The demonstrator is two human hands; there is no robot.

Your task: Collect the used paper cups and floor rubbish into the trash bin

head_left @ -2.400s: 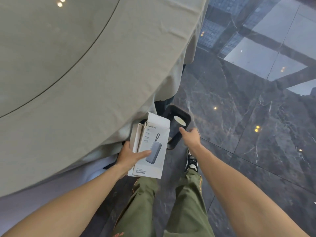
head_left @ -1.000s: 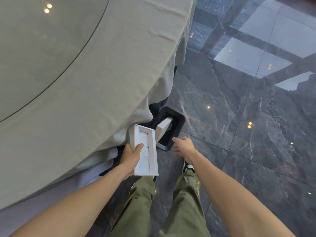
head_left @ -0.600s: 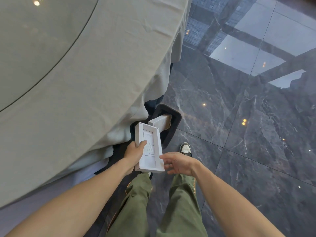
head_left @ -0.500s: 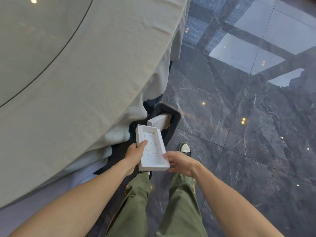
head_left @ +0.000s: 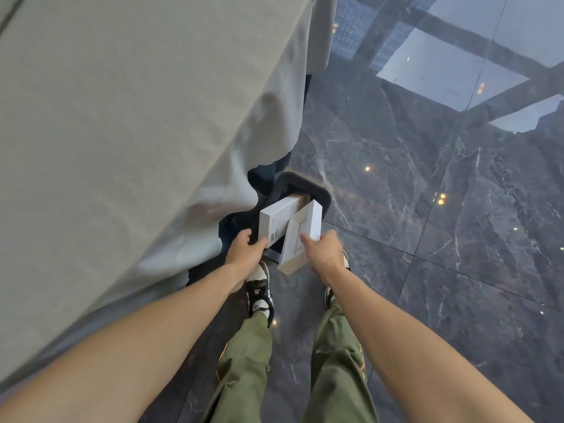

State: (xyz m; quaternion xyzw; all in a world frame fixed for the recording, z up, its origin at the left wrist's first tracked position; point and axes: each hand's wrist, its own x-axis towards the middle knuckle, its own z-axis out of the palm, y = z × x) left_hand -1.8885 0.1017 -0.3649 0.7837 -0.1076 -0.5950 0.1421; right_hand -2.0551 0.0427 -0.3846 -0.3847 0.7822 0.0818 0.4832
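Near frame centre: black trash bin (head_left: 324, 197) on dark marble floor (head_left: 442, 209), just beside the hanging grey tablecloth (head_left: 128, 117) filling the upper left. 2 white box pieces over the bin mouth: box sleeve (head_left: 276, 219) poking into the opening, lower end pinched by left hand (head_left: 244, 254); open box tray (head_left: 300, 239) tilted just right of it, touching it, gripped at its lower edge by right hand (head_left: 325, 253), fingers curled. Below, green trousers (head_left: 247, 361) and 2 sneakers (head_left: 259, 293).
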